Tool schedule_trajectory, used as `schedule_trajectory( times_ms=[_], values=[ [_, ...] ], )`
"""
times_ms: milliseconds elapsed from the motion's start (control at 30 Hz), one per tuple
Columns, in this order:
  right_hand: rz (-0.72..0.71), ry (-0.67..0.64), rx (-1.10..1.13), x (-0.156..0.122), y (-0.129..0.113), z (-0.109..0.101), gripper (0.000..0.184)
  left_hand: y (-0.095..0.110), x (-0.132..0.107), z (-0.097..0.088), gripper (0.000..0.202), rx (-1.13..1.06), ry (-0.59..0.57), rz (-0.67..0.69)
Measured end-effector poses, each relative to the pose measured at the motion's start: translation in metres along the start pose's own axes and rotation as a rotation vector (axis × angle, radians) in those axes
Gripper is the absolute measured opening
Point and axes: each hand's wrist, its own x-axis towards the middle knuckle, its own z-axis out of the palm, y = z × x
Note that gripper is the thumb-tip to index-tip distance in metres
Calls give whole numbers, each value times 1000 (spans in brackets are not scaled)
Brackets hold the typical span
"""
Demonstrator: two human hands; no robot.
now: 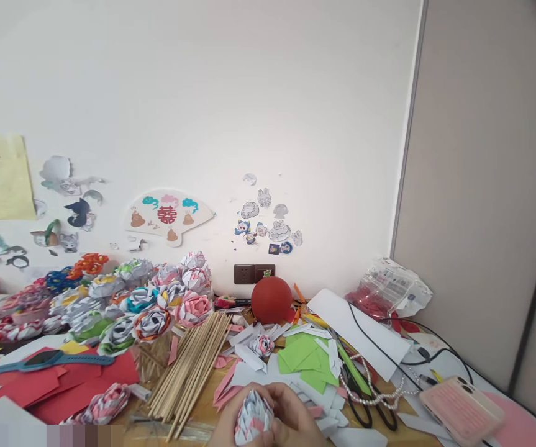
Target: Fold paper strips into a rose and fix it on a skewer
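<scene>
Both my hands meet at the bottom edge of the view, closed around a folded paper flower (253,417) in white, grey and pink. My left hand (230,417) cups its left side. My right hand (290,413) wraps its right side, fingers curled over the top. Only part of each hand shows above the frame's edge. A bundle of thin wooden sticks (192,369) lies just left of my hands. Green folded paper (305,360) and white paper scraps lie just beyond them.
A heap of finished paper flowers (132,298) fills the left of the table. Red paper sheets (63,379) with a blue watch (39,360) lie front left. A red ball (271,299), black scissors (365,397), a pink phone (461,410) and cables sit right.
</scene>
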Motion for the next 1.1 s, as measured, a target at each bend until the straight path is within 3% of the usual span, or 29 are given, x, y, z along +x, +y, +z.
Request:
schedule_trajectory(
  times_ms=[467,700,933,1100],
  values=[
    [-9,97,80,-12,-27,23,56,22,-7,12,26,180,36,67],
    [-14,58,198,-15,-31,29,58,21,-9,9,33,142,10,72],
    [-26,62,109,-15,-33,25,52,20,-12,12,29,141,8,78],
    [-25,16,229,-15,-30,26,49,16,-14,10,29,138,27,98]
  ],
)
